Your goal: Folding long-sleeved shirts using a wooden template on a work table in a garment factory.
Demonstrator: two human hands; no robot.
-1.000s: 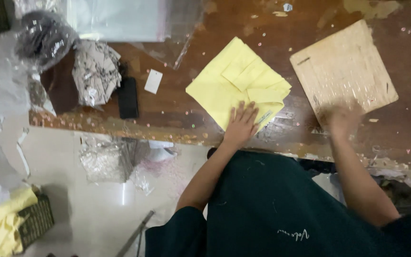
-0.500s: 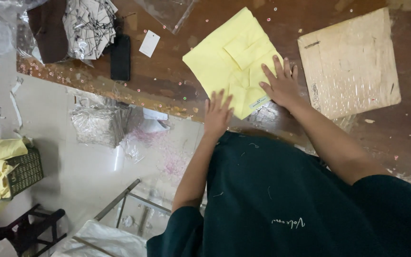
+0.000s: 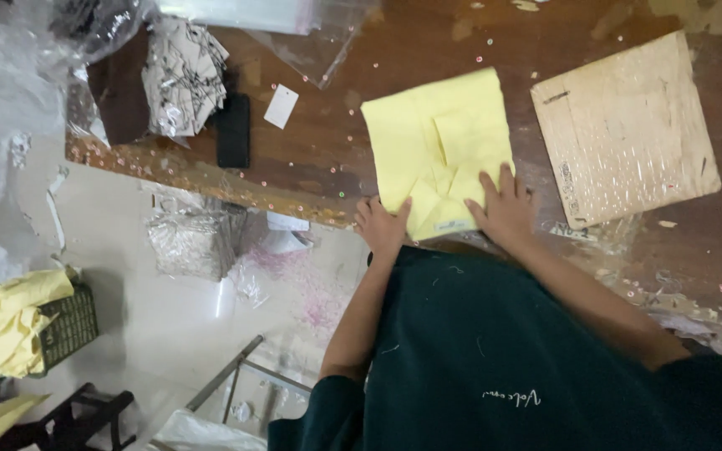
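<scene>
Folded shirt: yellow folded shirt (image 3: 436,146) lies flat on the brown desk (image 3: 378,58), at its near edge; collar end points toward the person.
Left hand: left hand (image 3: 382,224) rests at the shirt's near left corner, fingers loosely curled over the desk edge, thumb on the fabric; nothing pinched.
Right hand: right hand (image 3: 503,205) lies palm down on the shirt's near right part, fingers spread and pressed flat on the fabric.
Board: pale wooden board (image 3: 624,125) lies just right of the shirt, apart from it.
White tag: small white tag (image 3: 281,106) lies left of the shirt.
Black block: black oblong object (image 3: 233,129) lies farther left of the shirt, beside a patterned fabric stack (image 3: 181,75).
Basket: green basket (image 3: 68,326) with yellow cloth (image 3: 10,321) stands on the floor, well left of and below the shirt.
</scene>
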